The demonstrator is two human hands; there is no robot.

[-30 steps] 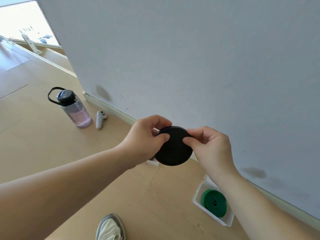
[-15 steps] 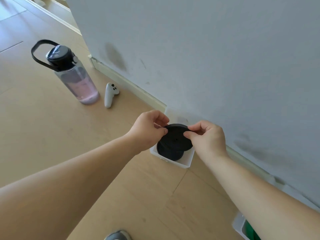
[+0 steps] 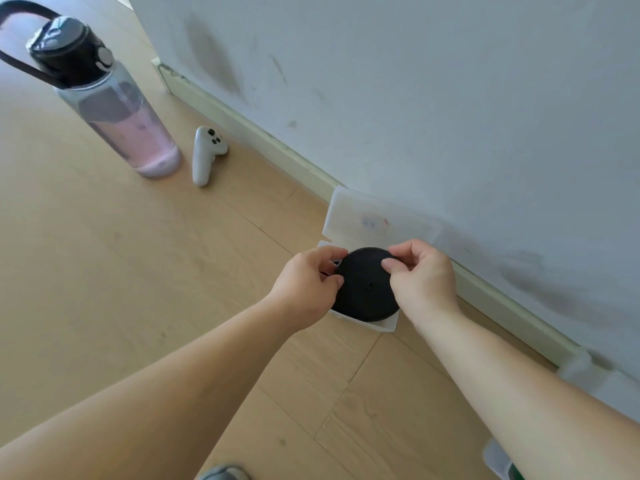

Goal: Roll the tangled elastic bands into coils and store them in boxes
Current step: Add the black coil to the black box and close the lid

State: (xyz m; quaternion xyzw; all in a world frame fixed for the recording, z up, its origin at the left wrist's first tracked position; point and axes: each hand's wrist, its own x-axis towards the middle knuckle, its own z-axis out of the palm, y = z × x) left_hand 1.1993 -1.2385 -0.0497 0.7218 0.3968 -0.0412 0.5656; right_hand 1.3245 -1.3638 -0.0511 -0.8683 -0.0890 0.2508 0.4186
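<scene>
Pinching the black coil (image 3: 367,289) at opposite rims, left hand (image 3: 306,289) and right hand (image 3: 424,280) keep this light, springy roll from unwinding over the box (image 3: 384,326).

Matt black band, translucent plastic, pale wood.

The round black coil of elastic band (image 3: 367,289) looked matt and cloth-like, its flat face finely ribbed by the windings. The white translucent plastic box (image 3: 381,326) under it was smooth, its raised lid (image 3: 367,220) cloudy. The light wooden plank floor (image 3: 104,271) had a smooth satin finish with faint grain. The clear plastic water bottle with a glossy black cap (image 3: 114,109) shone; the white plastic handheld controller (image 3: 206,154) was smooth. The grey painted wall (image 3: 450,98) was matt and scuffed.
</scene>
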